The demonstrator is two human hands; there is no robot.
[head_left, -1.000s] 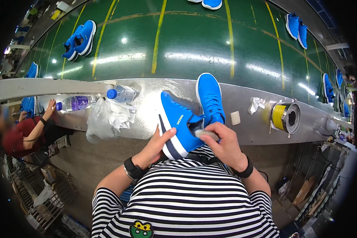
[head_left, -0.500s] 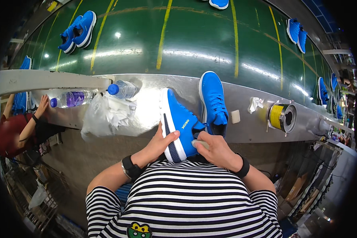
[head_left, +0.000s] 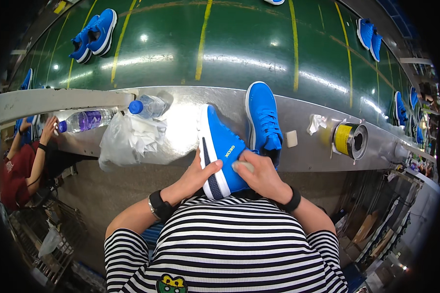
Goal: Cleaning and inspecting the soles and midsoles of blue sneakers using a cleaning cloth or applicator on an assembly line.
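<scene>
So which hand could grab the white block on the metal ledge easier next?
Probably the right hand: it's nearer the white block, though it holds a pale piece. The left hand is farther away, gripping a blue shoe.

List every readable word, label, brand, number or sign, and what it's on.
I don't copy wording or brands, so only place and look:
Held blue shoe: one short word in yellow letters on its upper, legible.
Metal can's yellow label: any print too small to read.
Lying bottle's purple label: any print too blurred to read.
</scene>
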